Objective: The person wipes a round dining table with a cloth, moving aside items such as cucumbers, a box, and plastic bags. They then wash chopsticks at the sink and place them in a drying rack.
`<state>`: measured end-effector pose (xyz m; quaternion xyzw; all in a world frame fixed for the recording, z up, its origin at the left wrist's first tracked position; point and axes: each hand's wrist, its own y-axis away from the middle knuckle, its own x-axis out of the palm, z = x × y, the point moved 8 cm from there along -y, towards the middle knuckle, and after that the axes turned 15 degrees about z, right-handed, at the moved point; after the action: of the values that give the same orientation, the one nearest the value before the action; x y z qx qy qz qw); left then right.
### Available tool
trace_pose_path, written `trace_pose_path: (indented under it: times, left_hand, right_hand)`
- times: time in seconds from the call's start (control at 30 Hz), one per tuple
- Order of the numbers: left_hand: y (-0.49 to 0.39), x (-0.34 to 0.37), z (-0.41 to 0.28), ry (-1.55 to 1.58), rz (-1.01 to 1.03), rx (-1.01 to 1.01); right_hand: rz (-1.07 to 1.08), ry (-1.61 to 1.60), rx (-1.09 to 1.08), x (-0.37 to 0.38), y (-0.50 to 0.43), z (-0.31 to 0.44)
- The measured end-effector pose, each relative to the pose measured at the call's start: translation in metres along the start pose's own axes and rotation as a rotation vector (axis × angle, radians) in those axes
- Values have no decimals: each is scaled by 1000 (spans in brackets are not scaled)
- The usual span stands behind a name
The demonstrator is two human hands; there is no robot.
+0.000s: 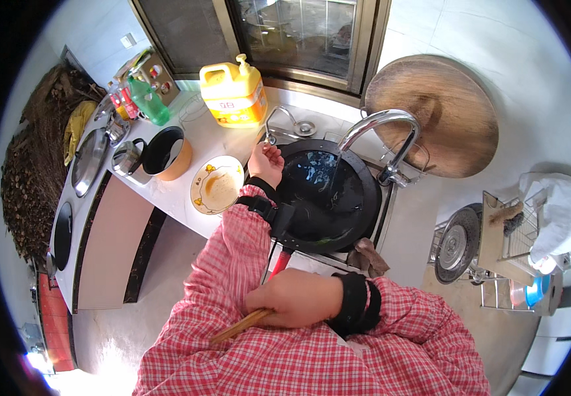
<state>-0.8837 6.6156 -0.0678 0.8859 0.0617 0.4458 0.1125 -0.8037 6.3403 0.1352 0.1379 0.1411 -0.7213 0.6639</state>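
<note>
A black wok (359, 218) sits over the sink with water in it, and a thin stream falls into it from the curved chrome faucet (382, 119). My left hand (266, 162) is at the wok's far left edge, fingers curled by the base of a small chrome spout (281, 110); whether they grip it is unclear. Low in front of my body, my right hand (293, 299) is closed around wooden chopsticks (240, 326), whose ends stick out to the left. A red handle (280, 263) shows between that hand and the wok's near rim.
Left of the wok are a soiled plate (217, 198), an orange pot (179, 163) and a metal kettle (128, 157). A yellow pump jug (233, 99) stands by the window. A round wooden board (443, 133) leans right of the faucet. A brown cloth (368, 258) lies near the sink's front.
</note>
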Motion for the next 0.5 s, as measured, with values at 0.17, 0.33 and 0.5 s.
trace_pose_path:
  times: [0.17, 0.33, 0.5]
  left_hand:
    - [24, 44, 20, 96, 304, -229]
    - [64, 89, 69, -370, 534, -346]
    - [66, 101, 99, -700, 669, -301]
  right_hand:
    - [-755, -374, 275, -70, 79, -125]
    - [-1150, -335, 502, -102, 132, -247]
    - [-1207, -70, 487, -109, 130, -281]
